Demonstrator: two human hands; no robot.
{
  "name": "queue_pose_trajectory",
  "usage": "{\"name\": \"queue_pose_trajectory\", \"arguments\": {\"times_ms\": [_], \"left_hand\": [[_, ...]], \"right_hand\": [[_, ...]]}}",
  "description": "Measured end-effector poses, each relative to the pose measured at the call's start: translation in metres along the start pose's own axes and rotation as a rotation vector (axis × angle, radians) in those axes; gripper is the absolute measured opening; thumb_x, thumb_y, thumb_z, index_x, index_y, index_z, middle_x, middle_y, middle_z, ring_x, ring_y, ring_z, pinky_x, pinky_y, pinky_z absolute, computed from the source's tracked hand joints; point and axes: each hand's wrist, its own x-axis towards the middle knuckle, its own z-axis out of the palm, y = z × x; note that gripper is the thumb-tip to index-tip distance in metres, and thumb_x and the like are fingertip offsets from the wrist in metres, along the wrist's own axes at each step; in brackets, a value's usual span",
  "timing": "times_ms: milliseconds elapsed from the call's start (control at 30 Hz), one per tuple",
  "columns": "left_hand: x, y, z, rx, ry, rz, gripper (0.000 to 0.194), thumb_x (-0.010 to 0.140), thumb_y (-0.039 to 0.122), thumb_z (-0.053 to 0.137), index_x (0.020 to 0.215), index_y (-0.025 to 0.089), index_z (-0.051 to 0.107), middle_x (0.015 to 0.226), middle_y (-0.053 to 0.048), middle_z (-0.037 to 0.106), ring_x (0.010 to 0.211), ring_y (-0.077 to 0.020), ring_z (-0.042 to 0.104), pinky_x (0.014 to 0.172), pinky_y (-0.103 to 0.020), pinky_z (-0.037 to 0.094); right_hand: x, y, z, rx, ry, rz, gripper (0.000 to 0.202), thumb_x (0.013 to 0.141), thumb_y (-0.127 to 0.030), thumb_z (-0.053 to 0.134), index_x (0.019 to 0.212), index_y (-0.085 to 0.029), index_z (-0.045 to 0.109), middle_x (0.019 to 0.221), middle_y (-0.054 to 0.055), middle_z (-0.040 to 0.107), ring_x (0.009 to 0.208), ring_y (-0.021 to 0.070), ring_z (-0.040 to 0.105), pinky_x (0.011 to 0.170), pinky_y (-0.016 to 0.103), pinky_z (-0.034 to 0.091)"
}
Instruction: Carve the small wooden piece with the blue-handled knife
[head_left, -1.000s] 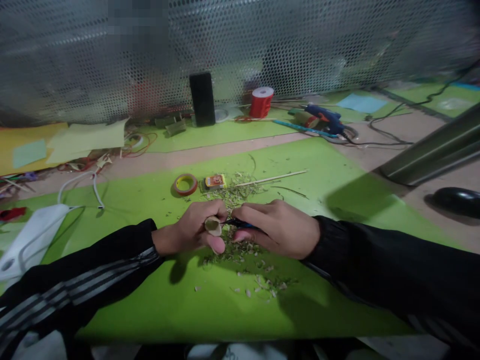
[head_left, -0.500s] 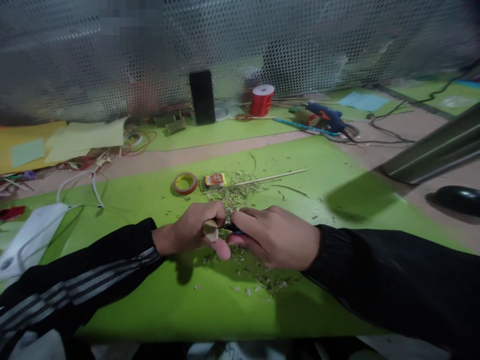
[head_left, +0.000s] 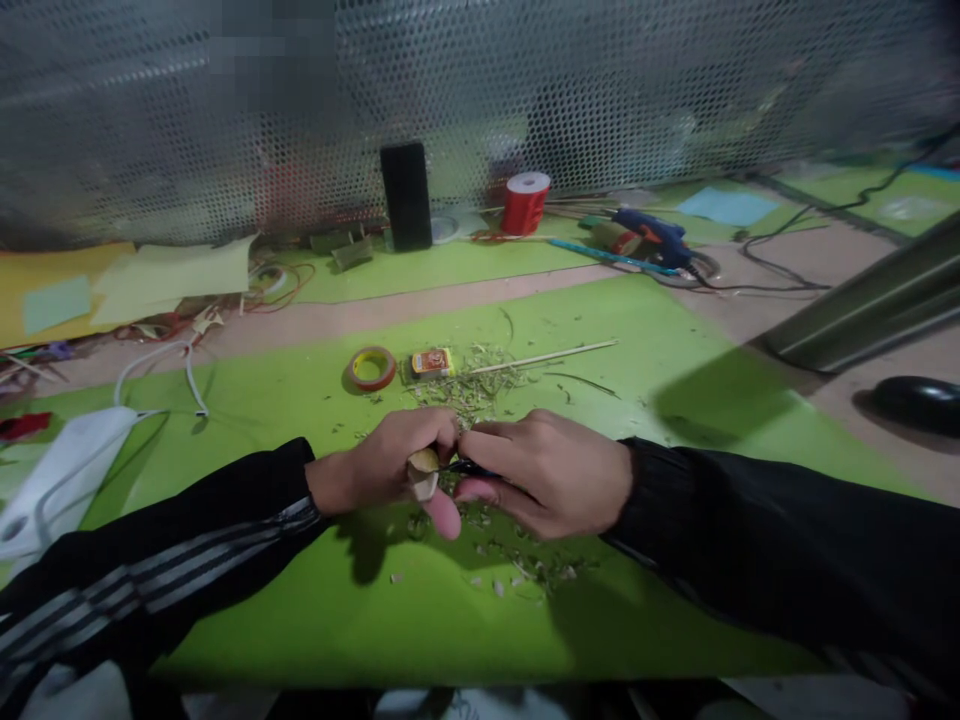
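Observation:
My left hand [head_left: 397,460] is closed around a short pale wooden piece [head_left: 424,475], whose cut end shows beside the thumb. Against that piece rests the thin blade of a dark-handled knife [head_left: 469,467], gripped in my right hand [head_left: 551,475]. The fingers of both hands almost touch. Greenish shavings [head_left: 491,375] lie on the green mat [head_left: 300,600], beyond and below the hands. A thin pale stick [head_left: 559,355] lies among them, with a small matchbox-like box [head_left: 431,363] and a roll of brown tape [head_left: 371,369] to its left.
A black phone [head_left: 406,195] stands against the mesh panel, left of a red spool [head_left: 525,204]. Farther right lies a blue glue gun [head_left: 652,232] with its cable. A metal post [head_left: 862,300] and a black mouse [head_left: 919,403] are at the right, a white power strip [head_left: 64,480] at the left.
The wooden piece has tilted more upright in my left hand, and its thumb has moved slightly down. My right hand and the knife have shifted slightly left.

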Motion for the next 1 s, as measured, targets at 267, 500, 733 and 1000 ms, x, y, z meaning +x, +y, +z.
{"name": "queue_pose_trajectory", "arguments": {"times_ms": [267, 500, 733, 1000], "left_hand": [[0.004, 0.001, -0.001, 0.021, 0.046, 0.073, 0.054, 0.084, 0.072, 0.047, 0.072, 0.019, 0.039, 0.064, 0.005, 0.047, 0.054, -0.0081, 0.040, 0.049, -0.021, 0.034], [0.003, -0.002, -0.001, 0.053, 0.061, 0.068, 0.049, 0.084, 0.067, 0.054, 0.077, 0.021, 0.040, 0.067, 0.004, 0.049, 0.057, -0.0102, 0.044, 0.052, -0.024, 0.037], [0.003, -0.004, 0.000, 0.000, 0.047, 0.063, 0.044, 0.085, 0.057, 0.064, 0.077, 0.021, 0.039, 0.067, 0.005, 0.046, 0.056, -0.0098, 0.041, 0.050, -0.024, 0.034], [0.003, -0.006, 0.002, -0.029, 0.101, 0.045, 0.053, 0.082, 0.071, 0.054, 0.087, 0.020, 0.044, 0.073, 0.003, 0.049, 0.059, -0.0100, 0.043, 0.053, -0.023, 0.037]], "right_hand": [[-0.006, 0.003, 0.012, -0.246, 0.252, 0.042, 0.043, 0.103, -0.045, 0.028, 0.087, -0.020, 0.059, 0.063, -0.001, 0.055, 0.048, 0.0104, 0.034, 0.050, 0.031, 0.016], [-0.010, 0.006, 0.005, -0.353, 0.339, 0.060, 0.043, 0.102, -0.044, 0.033, 0.080, -0.019, 0.061, 0.060, -0.002, 0.051, 0.048, 0.0092, 0.032, 0.050, 0.030, 0.018], [-0.011, 0.004, 0.011, -0.359, 0.294, 0.054, 0.043, 0.103, -0.043, 0.030, 0.081, -0.020, 0.060, 0.063, -0.002, 0.053, 0.049, 0.0100, 0.033, 0.051, 0.032, 0.015], [-0.009, 0.004, 0.008, -0.375, 0.341, 0.056, 0.039, 0.102, -0.042, 0.033, 0.085, -0.020, 0.060, 0.064, -0.001, 0.056, 0.049, 0.0105, 0.039, 0.050, 0.031, 0.020]]}}
